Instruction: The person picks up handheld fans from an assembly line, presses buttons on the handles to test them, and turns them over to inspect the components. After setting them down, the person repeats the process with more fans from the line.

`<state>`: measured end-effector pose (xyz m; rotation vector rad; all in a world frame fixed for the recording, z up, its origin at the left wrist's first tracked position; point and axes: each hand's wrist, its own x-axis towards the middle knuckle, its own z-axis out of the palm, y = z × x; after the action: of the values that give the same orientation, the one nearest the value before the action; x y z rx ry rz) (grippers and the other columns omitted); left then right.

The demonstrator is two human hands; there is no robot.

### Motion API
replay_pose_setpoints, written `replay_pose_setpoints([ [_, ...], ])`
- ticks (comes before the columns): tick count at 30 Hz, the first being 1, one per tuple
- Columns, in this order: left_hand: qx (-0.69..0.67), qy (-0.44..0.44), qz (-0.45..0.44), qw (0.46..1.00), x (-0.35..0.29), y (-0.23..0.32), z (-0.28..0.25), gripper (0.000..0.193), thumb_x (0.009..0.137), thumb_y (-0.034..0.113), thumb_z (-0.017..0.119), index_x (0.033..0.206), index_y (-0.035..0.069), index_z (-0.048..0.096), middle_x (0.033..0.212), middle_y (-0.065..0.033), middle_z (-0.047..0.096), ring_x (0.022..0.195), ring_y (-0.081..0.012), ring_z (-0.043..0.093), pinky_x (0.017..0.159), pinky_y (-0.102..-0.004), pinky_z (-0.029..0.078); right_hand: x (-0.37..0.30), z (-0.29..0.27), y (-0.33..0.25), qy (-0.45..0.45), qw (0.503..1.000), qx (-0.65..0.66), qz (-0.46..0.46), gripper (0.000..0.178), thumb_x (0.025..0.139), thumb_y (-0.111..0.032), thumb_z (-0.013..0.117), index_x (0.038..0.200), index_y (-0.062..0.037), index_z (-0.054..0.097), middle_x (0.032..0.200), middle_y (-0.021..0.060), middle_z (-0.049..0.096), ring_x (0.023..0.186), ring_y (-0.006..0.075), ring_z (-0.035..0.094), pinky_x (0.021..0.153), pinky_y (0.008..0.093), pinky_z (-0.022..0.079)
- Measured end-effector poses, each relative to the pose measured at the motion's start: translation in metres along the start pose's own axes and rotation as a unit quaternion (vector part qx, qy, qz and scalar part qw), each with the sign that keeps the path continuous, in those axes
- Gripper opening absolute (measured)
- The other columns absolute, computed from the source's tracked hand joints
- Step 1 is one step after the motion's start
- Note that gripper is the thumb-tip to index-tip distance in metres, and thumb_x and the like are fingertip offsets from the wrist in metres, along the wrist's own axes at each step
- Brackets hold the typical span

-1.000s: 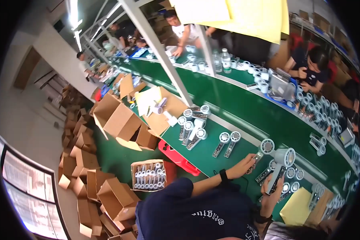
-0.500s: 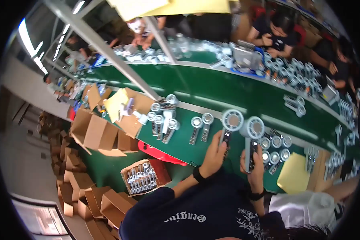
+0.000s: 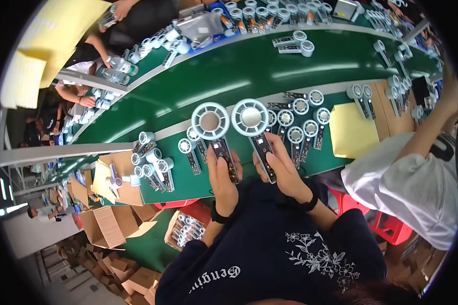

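Observation:
My left hand (image 3: 223,185) is closed round the handle of one handheld fan (image 3: 210,121), a pale round head on a handle with a bare black circuit board. A second, similar handheld fan (image 3: 250,117) is in my right hand (image 3: 286,178), its thumb on the board. Both are raised side by side above the green table (image 3: 198,190), heads up and slightly apart. Beyond my left hand lie two more fan units (image 3: 187,146). Several others form a group (image 3: 300,127) right of my right hand, and another cluster (image 3: 155,170) sits to the left.
A yellow sheet (image 3: 348,132) lies to the right, beside a co-worker's white sleeve (image 3: 392,173). A green conveyor belt (image 3: 213,76) runs across behind the table. Open cardboard boxes (image 3: 112,226) and a carton of fan units (image 3: 188,230) stand at lower left. Red stools (image 3: 394,229) are at right.
The view has swung round, so the surroundings appear shifted and turned. Both hands still hold their handheld fans, whose heads now stand nearly level.

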<state>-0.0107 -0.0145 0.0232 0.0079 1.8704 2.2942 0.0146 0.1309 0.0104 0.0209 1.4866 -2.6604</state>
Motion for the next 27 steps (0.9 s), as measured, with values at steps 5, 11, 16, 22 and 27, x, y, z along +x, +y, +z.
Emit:
replay_pose_setpoints([
  [5,0.012,0.008,-0.026,1.000,0.017,-0.004,0.003,0.045,0.098,0.028,0.032,0.134,0.001,0.028,0.090,-0.0083,0.051,0.061,-0.0097,0.047,0.050,-0.0200,0.036,0.009,-0.002,0.000,0.034,0.999,-0.021,0.006,0.045,0.096,-0.018,0.037,0.135,-0.0025,0.021,0.094,0.0095,0.049,0.060,0.0098,0.044,0.054,0.0216,0.038],
  [11,0.042,-0.004,-0.049,0.998,0.049,-0.015,0.012,0.048,0.097,0.032,0.033,0.134,0.001,0.029,0.091,-0.0089,0.052,0.061,-0.0101,0.048,0.050,-0.0200,0.036,0.030,-0.016,0.006,0.070,0.997,0.000,0.014,0.046,0.096,-0.017,0.038,0.135,-0.0022,0.021,0.095,0.0092,0.049,0.061,0.0097,0.044,0.054,0.0212,0.037],
  [16,0.087,-0.015,-0.073,0.993,0.073,-0.030,0.014,0.047,0.098,0.027,0.032,0.136,0.001,0.026,0.092,-0.0093,0.051,0.061,-0.0100,0.047,0.050,-0.0206,0.036,0.049,-0.026,0.012,0.118,0.991,0.042,0.048,0.046,0.096,-0.017,0.038,0.136,-0.0025,0.020,0.094,0.0083,0.049,0.061,0.0092,0.044,0.054,0.0210,0.037],
  [22,0.129,-0.013,-0.132,0.983,0.101,-0.047,0.013,0.046,0.099,0.021,0.032,0.139,0.001,0.024,0.093,-0.0097,0.051,0.061,-0.0103,0.046,0.050,-0.0212,0.037,0.075,-0.046,0.024,0.154,0.983,0.048,0.086,0.045,0.096,-0.016,0.037,0.136,-0.0026,0.020,0.093,0.0076,0.048,0.061,0.0087,0.044,0.055,0.0211,0.038],
  [27,0.164,0.007,-0.134,0.977,0.115,-0.047,0.013,0.043,0.098,0.030,0.030,0.130,0.001,0.033,0.091,-0.0086,0.051,0.056,-0.0103,0.047,0.047,-0.0210,0.034,0.083,-0.051,0.028,0.138,0.985,0.045,0.098,0.046,0.096,-0.019,0.036,0.136,-0.0022,0.019,0.094,0.0080,0.048,0.061,0.0094,0.044,0.056,0.0212,0.038],
])
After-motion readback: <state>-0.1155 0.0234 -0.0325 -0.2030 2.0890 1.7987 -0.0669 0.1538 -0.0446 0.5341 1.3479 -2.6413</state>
